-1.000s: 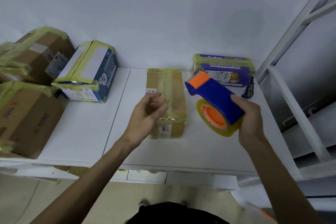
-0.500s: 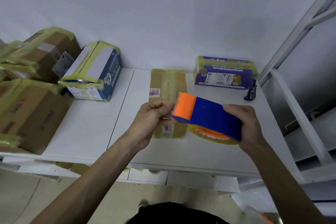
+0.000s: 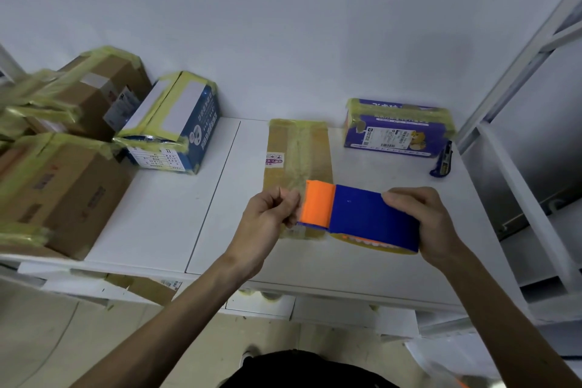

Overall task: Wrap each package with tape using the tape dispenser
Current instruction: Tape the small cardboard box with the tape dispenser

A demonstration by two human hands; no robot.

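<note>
My right hand (image 3: pixel 422 220) grips the blue and orange tape dispenser (image 3: pixel 362 216), held level above the white table (image 3: pixel 157 214). A yellowish tape roll shows under its body. My left hand (image 3: pixel 271 217) is at the dispenser's orange front end, fingers curled and pinching there; the tape end itself is too thin to make out. Under both hands lies a flat brown package (image 3: pixel 299 151) with yellowish tape on it, its near end hidden by the dispenser.
A purple taped package (image 3: pixel 398 127) sits at the back right beside a small blue cutter (image 3: pixel 442 161). A blue-and-white taped box (image 3: pixel 171 123) and several brown taped boxes (image 3: pixel 59 186) crowd the left. A white metal frame (image 3: pixel 516 167) stands on the right.
The dispenser has swung down from a tilted pose to level over the brown package. My left hand has closed in on its orange front end.
</note>
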